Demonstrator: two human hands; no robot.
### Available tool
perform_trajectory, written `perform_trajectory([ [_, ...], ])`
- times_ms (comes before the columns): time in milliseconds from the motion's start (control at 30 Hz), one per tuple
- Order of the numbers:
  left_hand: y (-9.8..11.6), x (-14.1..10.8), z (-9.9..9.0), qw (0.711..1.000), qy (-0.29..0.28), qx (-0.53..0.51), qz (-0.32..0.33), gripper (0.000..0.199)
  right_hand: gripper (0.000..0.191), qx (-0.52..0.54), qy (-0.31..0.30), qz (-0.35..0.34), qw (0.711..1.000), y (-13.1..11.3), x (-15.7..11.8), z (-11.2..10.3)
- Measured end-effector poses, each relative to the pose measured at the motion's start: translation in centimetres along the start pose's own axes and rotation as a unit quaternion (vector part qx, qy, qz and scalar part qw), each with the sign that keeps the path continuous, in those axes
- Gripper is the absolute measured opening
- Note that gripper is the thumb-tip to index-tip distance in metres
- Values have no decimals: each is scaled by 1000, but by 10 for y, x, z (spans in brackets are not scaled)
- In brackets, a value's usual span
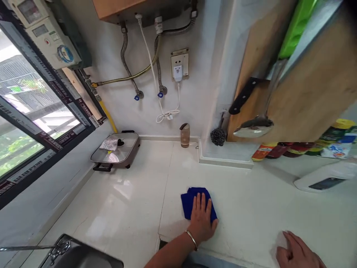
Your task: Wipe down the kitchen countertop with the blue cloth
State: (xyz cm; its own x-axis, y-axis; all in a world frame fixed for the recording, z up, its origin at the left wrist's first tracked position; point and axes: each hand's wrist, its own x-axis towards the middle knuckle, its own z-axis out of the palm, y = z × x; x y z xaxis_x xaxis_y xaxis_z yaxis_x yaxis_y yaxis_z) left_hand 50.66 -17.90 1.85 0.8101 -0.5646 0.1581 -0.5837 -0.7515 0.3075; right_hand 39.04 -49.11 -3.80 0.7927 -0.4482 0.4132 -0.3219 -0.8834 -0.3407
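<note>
Blue cloth [186, 205] on the desk [134, 201], under the left hand [200, 220].
This hand lies flat, open, and hides much of it; the long axis is unclear. The lower edge cuts the right hand [299, 254]; I cannot tell if closed.

A kitchen, shown by the sink [83, 257], knife [243, 96] and ladle [253, 128]

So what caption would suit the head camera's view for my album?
Left hand flat on a blue cloth on a pale countertop, lidded pan below the window.
</note>
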Motion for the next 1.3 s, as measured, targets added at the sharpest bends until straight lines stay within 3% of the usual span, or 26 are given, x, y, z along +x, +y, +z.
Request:
perform_trajectory([
  [100, 31, 0, 3, 997, -39, -18, 65, 90, 57, 8, 22, -3, 1000, -5, 0, 0],
  [200, 43, -2, 4, 992, -57, -27, 107, 91, 58, 15, 39, -7, 999, -5, 0, 4],
  [367, 31, -12, -6, 985, -60, -47, 158, 84, 56, 4, 46, -17, 999, -4, -2, 6],
  [467, 14, -26, -14, 986, -49, -39, 152, 83, 53, -3, 58, -27, 998, -5, -5, 6],
  [733, -47, -83, -41, 997, -22, 70, 11, 83, 50, -18, 59, -36, 997, -8, -7, 6],
  [867, -77, -116, -60, 990, 11, 121, -65, 70, 52, -9, 65, -38, 997, -7, -8, 8],
  [1000, -100, -153, -76, 973, 11, 145, -181, 65, 54, 2, 58, -39, 998, -7, -9, 8],
  [1167, -112, -201, -84, 936, 50, 160, -309, 68, 59, 7, 41, -40, 998, -9, -8, 4],
  [1300, -107, -212, -81, 905, 75, 175, -380, 72, 58, 8, 34, -45, 998, -11, -7, -1],
])
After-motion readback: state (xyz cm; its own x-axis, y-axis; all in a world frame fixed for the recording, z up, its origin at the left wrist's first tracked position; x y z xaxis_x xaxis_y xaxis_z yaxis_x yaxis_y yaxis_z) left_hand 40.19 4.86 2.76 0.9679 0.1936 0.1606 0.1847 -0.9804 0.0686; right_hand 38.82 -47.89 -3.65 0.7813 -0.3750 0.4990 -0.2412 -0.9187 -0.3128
